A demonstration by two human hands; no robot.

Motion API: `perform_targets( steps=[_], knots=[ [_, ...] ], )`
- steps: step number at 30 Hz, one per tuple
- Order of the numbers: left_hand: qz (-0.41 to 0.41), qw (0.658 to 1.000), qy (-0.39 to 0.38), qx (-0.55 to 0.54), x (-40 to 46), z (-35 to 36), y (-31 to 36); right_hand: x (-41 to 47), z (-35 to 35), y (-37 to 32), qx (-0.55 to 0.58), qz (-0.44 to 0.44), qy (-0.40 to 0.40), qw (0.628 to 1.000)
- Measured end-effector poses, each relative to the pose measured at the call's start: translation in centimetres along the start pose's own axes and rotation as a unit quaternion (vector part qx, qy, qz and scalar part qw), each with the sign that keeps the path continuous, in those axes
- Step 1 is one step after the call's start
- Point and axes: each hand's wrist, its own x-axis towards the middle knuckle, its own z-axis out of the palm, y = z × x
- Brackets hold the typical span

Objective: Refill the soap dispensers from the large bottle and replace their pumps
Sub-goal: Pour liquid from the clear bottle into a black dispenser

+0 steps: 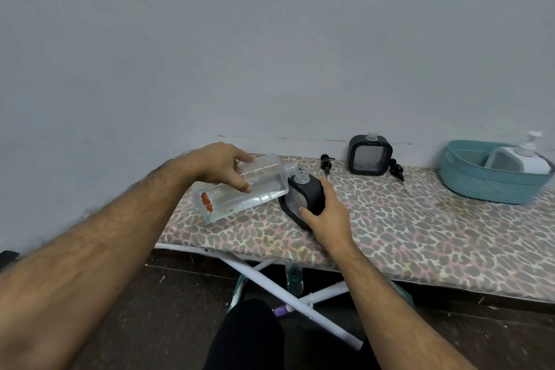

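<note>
Left hand [223, 166] grips the large clear bottle [243, 188] from above, fingers over the far side and thumb curled along the near face, and the bottle is tipped nearly flat, its neck pointing toward three o'clock. That neck sits right at the open clear mouth of the near black dispenser [303, 200]; whether liquid is running across, cannot tell. A torn red label patch shows at the bottle's low end, around eight o'clock.

Right hand [326, 213] wraps the dispenser's right side, thumb on the front face, fingers curled over the top edge, holding it tilted toward the bottle on the leopard-print tabletop [405, 228].

Up at one o'clock from that dispenser, the second black dispenser [370, 155] stands upright against the wall, pump off, threaded neck bare. One black pump [326, 163] lies at its nine o'clock, another black pump [396, 170] lies touching or just beside its right lower corner.

Far over at three o'clock, a teal basket [468, 180] holds a white pump bottle [530, 156], upright.

Below the tabletop's near edge, white crossed legs [288, 288] and a small clear bottle [294, 278] on the floor.
</note>
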Motion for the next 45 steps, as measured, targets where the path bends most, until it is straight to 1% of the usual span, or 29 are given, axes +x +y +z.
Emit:
perform_targets(
  steps=[16, 25, 30, 45],
  knots=[
    [0.018, 0.998, -0.004, 0.057, 0.1, -1.1, 0.6, 0.1, 0.0, 0.2, -0.007, 0.003, -0.002, 1.000],
    [0.024, 0.993, -0.001, 0.113, 0.1, -1.7, 1.4, 0.3, 0.0, 0.3, -0.006, 0.007, -0.009, 1.000],
    [0.020, 0.989, 0.013, 0.143, 0.2, -1.9, 2.0, 0.3, -0.1, 0.3, -0.007, 0.008, -0.009, 1.000],
    [0.010, 0.986, -0.015, 0.164, 0.6, -2.9, 2.5, 0.4, 0.0, 0.4, -0.011, 0.009, -0.011, 1.000]
  ],
)
